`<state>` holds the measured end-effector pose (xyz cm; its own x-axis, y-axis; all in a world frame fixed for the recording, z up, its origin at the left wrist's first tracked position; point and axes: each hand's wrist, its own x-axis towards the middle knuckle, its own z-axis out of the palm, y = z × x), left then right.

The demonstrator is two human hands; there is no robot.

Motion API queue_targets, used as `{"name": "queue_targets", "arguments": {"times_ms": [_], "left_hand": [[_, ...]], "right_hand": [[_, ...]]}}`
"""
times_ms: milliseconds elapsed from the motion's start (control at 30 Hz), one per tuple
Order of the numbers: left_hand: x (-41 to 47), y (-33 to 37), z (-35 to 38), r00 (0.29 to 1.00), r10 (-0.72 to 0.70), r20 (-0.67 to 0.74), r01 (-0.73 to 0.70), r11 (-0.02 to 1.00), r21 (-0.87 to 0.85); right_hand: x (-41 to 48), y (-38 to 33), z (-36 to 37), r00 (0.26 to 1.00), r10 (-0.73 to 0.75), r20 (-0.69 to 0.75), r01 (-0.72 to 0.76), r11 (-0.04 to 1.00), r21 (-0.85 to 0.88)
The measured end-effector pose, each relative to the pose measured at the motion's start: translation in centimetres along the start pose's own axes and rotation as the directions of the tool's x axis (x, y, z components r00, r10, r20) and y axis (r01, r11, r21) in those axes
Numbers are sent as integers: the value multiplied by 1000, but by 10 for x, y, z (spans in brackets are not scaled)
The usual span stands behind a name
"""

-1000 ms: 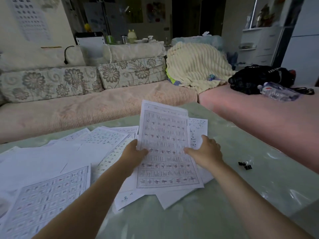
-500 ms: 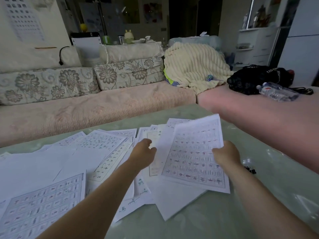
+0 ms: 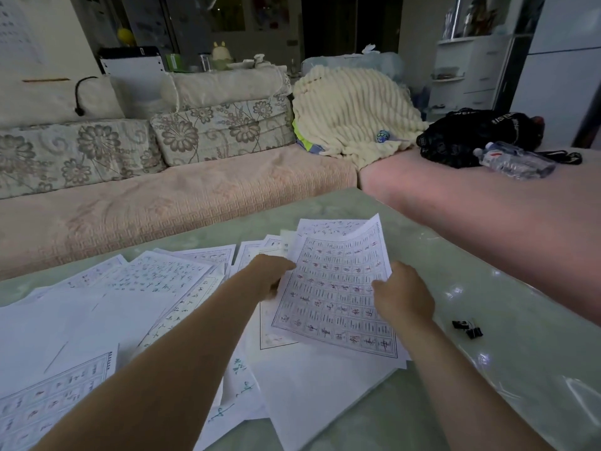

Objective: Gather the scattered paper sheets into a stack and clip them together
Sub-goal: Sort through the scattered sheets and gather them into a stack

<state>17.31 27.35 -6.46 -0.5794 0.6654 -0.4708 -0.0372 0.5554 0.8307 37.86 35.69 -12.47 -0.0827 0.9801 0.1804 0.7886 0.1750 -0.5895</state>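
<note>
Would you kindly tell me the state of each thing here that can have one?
Gridded white paper sheet, held by both side edges, top curling.
Left hand, pinches the sheet's left edge.
Right hand, grips the sheet's right edge.
Other white paper sheets, scattered and overlapping, unstacked.
Small black binder clips, lying loose, unused.
Clear plastic water bottle, lying on its side.

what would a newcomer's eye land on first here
First comes the gridded sheet in the middle, its far end curling, with the left hand and right hand gripping its sides. Next are the loose sheets fanned across the left of the green table. The small black binder clips lie untouched to the right of the right hand.
</note>
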Motion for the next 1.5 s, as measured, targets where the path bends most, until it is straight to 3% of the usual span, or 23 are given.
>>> {"name": "queue_targets", "arguments": {"times_ms": [100, 200, 367, 467, 600, 700, 800, 867, 967, 1067, 1200, 1300, 1400, 1500], "left_hand": [[1, 0, 2, 997, 9, 70, -10, 1000, 15], [-2, -4, 2, 995, 88, 42, -91, 992, 90], [-13, -24, -19, 991, 101, 84, -105, 993, 44], [-27, -39, -36, 978, 208, 11, -209, 976, 69], [-47, -61, -57, 966, 245, 87, -232, 963, -140], [-61, -74, -66, 933, 327, 150, -271, 913, -303], [-71, -80, -68, 945, 314, 94, -254, 884, -392], [-74, -84, -67, 949, 295, 108, -251, 920, -301], [-79, -80, -60, 953, 292, 87, -298, 952, 69], [-67, -74, -57, 923, 369, -109, -270, 823, 499], [-48, -65, -53, 931, 270, -246, -60, 778, 625], [-35, -56, -55, 937, 159, -311, 8, 880, 475], [-25, -46, -58, 948, 66, -310, -21, 989, 148], [-24, -41, -56, 965, -17, -262, -40, 977, -210]], "right_hand": [[0, 1, -1, 1000, -11, 26, 10, 999, 34], [-3, -1, -7, 998, -17, 60, 13, 998, 61], [-11, -8, -19, 983, -21, 184, -8, 988, 155], [-21, -16, -22, 966, -65, 249, 35, 992, 124], [-35, -28, -24, 948, -139, 288, 88, 979, 182], [-42, -39, -32, 921, -117, 370, -65, 894, 444], [-48, -49, -44, 863, -189, 469, -134, 809, 573], [-48, -48, -46, 837, -215, 503, -138, 808, 573], [-41, -36, -45, 866, -101, 490, -150, 882, 447], [-36, -16, -44, 916, 7, 401, -111, 965, 237], [-32, 0, -45, 947, 19, 320, -32, 999, 36], [-31, -3, -43, 953, 2, 302, 5, 1000, -23], [-30, -6, -39, 954, -12, 299, 24, 999, -35], [-27, -7, -35, 955, -11, 296, 18, 1000, -21]]}}
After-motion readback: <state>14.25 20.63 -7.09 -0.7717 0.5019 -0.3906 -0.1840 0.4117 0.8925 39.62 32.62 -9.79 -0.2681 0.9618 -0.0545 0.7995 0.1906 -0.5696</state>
